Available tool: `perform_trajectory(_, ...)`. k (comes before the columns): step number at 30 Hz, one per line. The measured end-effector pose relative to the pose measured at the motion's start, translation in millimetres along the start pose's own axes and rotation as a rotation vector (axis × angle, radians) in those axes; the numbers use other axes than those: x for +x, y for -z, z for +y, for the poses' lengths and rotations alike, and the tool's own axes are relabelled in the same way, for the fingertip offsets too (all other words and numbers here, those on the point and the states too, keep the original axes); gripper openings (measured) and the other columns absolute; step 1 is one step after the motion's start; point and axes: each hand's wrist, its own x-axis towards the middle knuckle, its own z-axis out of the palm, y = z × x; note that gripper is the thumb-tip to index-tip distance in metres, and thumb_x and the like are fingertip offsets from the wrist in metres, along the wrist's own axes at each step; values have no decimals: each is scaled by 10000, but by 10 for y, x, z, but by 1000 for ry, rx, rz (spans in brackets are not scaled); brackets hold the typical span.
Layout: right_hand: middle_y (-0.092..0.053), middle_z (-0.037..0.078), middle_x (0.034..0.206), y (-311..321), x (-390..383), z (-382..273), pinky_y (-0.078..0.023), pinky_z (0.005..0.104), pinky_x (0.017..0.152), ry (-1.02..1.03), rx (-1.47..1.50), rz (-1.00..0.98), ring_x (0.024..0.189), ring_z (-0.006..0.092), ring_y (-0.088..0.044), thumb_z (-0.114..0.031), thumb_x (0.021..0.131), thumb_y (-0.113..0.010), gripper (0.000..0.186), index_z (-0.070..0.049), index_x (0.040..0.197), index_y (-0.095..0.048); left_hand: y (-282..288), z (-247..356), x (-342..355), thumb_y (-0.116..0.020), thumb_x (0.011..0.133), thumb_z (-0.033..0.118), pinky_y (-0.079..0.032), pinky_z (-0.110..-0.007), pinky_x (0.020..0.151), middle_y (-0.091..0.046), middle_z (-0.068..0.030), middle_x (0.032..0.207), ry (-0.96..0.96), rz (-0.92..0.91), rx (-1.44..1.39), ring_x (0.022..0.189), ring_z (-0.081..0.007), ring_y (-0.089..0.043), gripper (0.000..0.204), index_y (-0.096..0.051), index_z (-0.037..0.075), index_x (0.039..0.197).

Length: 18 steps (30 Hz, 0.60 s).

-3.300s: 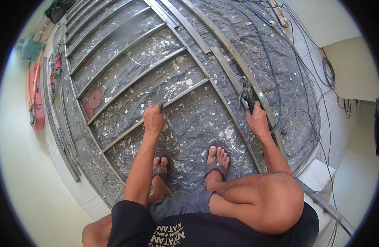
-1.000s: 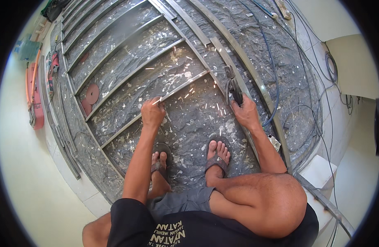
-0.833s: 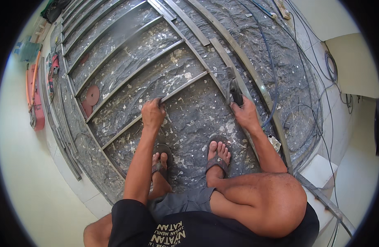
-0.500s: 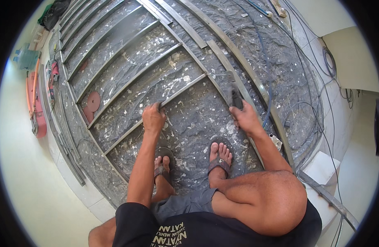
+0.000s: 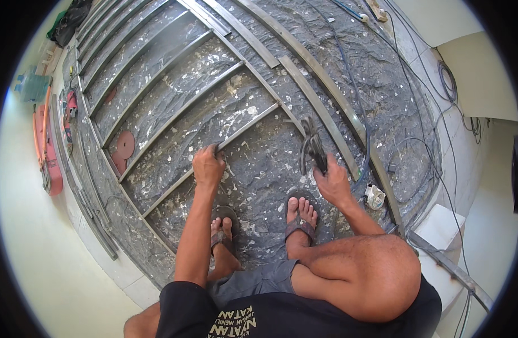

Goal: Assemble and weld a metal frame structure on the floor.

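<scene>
My left hand (image 5: 209, 167) is closed around the nearest crossbar of a metal frame (image 5: 250, 125), which lies on the floor. A small dark bit shows by its fingertips; I cannot make out what it is. My right hand (image 5: 334, 183) grips the handle of a dark tool (image 5: 315, 147) that looks like a welding electrode holder. Motion smears its far end into several curved shapes. That end is over the frame's right side rail, near the corner where the crossbar joins. Whether it touches the rail I cannot tell.
Long metal bars (image 5: 321, 107) lie right of the frame. A blue cable (image 5: 357, 93) and dark cables (image 5: 433, 152) run along the right. Reddish discs (image 5: 125, 145) lie inside the frame at left. A white object (image 5: 374, 198) sits beside my right forearm. A grey spattered sheet (image 5: 259, 169) covers the floor.
The tool's end has dropped and swung toward me, away from the crossbar's corner, and my right hand has come slightly nearer. My left hand keeps its hold on the crossbar.
</scene>
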Motion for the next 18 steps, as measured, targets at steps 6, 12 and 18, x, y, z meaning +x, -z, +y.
perform_trajectory(6, -607, 299, 707, -88, 343, 20, -462, 562, 594, 93, -45, 91, 716, 507, -604, -124, 858, -636, 271, 14, 1032, -481, 17, 46, 10, -687, 772, 92, -505, -438, 804, -692, -157, 923, 33, -49, 24, 869, -349, -643, 222, -700, 50, 990)
perform_trajectory(12, -606, 295, 700, -147, 396, 52, -464, 541, 592, 118, -83, 100, 716, 497, -609, -107, 846, -646, 289, 31, 1050, -495, 30, 43, -10, -731, 740, 106, -517, -439, 767, -690, -188, 876, -2, 2, -10, 829, -373, -659, 244, -710, 44, 975)
perform_trajectory(18, -610, 287, 699, -132, 408, 38, -465, 519, 587, 87, -86, 84, 716, 483, -620, -104, 844, -654, 309, 46, 1070, -504, 35, 62, -7, -687, 777, 92, -507, -439, 803, -693, -160, 911, 41, -61, 11, 862, -349, -645, 219, -706, 45, 989)
